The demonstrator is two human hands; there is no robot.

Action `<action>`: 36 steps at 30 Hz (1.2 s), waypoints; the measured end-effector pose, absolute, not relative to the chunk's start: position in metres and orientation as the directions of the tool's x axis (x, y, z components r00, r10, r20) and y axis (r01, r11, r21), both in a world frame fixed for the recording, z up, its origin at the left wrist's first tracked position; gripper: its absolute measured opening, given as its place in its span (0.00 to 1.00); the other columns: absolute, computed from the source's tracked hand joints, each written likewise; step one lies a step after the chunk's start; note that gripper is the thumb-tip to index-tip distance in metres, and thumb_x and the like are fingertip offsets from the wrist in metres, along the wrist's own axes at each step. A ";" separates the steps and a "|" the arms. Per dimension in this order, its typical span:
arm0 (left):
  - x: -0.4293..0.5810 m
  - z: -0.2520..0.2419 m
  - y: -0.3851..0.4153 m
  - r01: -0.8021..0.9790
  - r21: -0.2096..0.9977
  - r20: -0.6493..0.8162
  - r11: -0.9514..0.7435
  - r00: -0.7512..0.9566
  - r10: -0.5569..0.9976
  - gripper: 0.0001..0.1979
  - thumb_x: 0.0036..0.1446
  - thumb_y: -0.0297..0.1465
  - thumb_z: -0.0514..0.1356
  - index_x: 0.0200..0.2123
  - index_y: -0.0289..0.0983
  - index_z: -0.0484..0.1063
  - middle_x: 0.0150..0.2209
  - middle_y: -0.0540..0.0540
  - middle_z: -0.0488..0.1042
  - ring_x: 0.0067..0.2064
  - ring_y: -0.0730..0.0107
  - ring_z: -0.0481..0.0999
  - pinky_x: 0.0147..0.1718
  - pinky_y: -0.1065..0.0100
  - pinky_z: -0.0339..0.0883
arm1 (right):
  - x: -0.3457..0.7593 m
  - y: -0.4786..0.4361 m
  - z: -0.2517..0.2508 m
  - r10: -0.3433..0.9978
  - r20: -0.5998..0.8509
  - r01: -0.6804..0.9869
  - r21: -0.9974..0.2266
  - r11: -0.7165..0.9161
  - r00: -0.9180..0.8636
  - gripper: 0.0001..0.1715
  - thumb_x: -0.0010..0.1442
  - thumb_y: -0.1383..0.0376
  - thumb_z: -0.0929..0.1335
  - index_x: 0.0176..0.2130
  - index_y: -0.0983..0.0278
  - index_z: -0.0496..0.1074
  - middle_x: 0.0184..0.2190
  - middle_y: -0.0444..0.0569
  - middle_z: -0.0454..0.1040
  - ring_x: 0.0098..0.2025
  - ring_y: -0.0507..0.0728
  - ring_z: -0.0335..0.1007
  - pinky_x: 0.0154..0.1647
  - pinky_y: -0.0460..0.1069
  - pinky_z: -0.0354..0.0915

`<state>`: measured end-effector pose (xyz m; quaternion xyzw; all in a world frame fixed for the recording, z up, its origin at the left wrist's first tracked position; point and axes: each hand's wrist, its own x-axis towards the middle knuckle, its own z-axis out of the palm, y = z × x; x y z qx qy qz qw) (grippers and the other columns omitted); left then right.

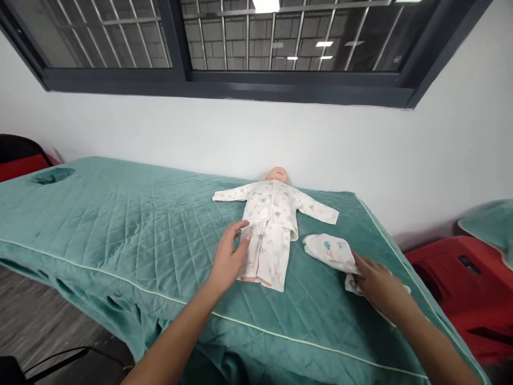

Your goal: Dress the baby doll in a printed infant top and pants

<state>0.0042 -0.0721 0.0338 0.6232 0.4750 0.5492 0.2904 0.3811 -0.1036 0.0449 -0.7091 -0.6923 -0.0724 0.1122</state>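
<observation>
A baby doll (277,174) lies on its back on a green quilted bed cover (132,214), its head towards the wall. It wears a white printed jacket (260,200) with the sleeves spread wide, and white printed trousers (276,256). My left hand (229,256) is at the left edge of the trousers, thumb and fingers apart, holding nothing; whether it touches the fabric I cannot tell. To the right of the doll, my right hand (379,283) grips a folded white printed cloth (331,251) with green and pink motifs. Part of that cloth is hidden under the hand.
A white wall (160,128) and a dark-framed window (288,88) with bars outside rise behind the bed. Red cases (452,289) stand off the bed's right end, with green cloth (491,224) above them. The cover has a hole (52,176) at far left.
</observation>
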 end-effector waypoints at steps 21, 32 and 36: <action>0.061 0.050 0.163 0.528 0.741 0.370 -0.415 0.194 0.909 0.21 0.67 0.32 0.48 0.56 0.36 0.74 0.60 0.41 0.74 0.62 0.58 0.71 0.65 0.56 0.60 | 0.211 0.133 0.033 0.881 0.420 0.321 -0.883 0.342 0.217 0.26 0.64 0.56 0.66 0.59 0.57 0.69 0.63 0.50 0.69 0.66 0.62 0.62 0.70 0.62 0.55; 0.059 0.047 0.162 0.481 0.761 0.358 -0.436 0.248 0.900 0.22 0.68 0.33 0.47 0.59 0.44 0.73 0.63 0.48 0.71 0.65 0.60 0.67 0.67 0.55 0.58 | 0.216 0.131 0.030 0.916 0.400 0.427 -0.827 0.366 -0.011 0.26 0.65 0.54 0.65 0.59 0.55 0.69 0.66 0.47 0.64 0.69 0.60 0.56 0.72 0.61 0.51; 0.058 0.044 0.163 0.467 0.762 0.372 -0.448 0.251 0.894 0.22 0.68 0.33 0.48 0.58 0.44 0.73 0.63 0.48 0.71 0.65 0.60 0.68 0.66 0.56 0.58 | 0.216 0.135 0.028 0.916 0.398 0.470 -0.802 0.369 -0.041 0.25 0.66 0.52 0.63 0.58 0.56 0.70 0.67 0.49 0.62 0.70 0.60 0.53 0.73 0.62 0.48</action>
